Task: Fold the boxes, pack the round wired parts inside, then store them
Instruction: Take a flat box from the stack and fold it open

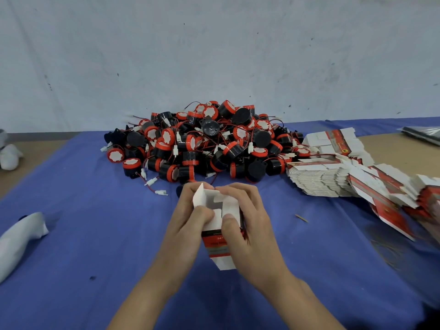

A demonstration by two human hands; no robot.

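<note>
Box (215, 248), a small white carton with a red and black printed side, sits at the front middle of the blue-covered desk (95, 234), held between both hands; whether its lower end touches the cloth cannot be told. The left hand (190, 217) grips its left side, thumb pressed on a white flap at the open top. The right hand (247, 225) wraps the right side, thumb on the near edge and fingers curled over the far one. Just behind lies the heap of round wired parts (209, 141), black with red rings and white plugs. To the right, flat unfolded boxes (333, 175) lie in slumped stacks. A white cloth bundle (19, 234) lies near the desk's left edge.
</note>
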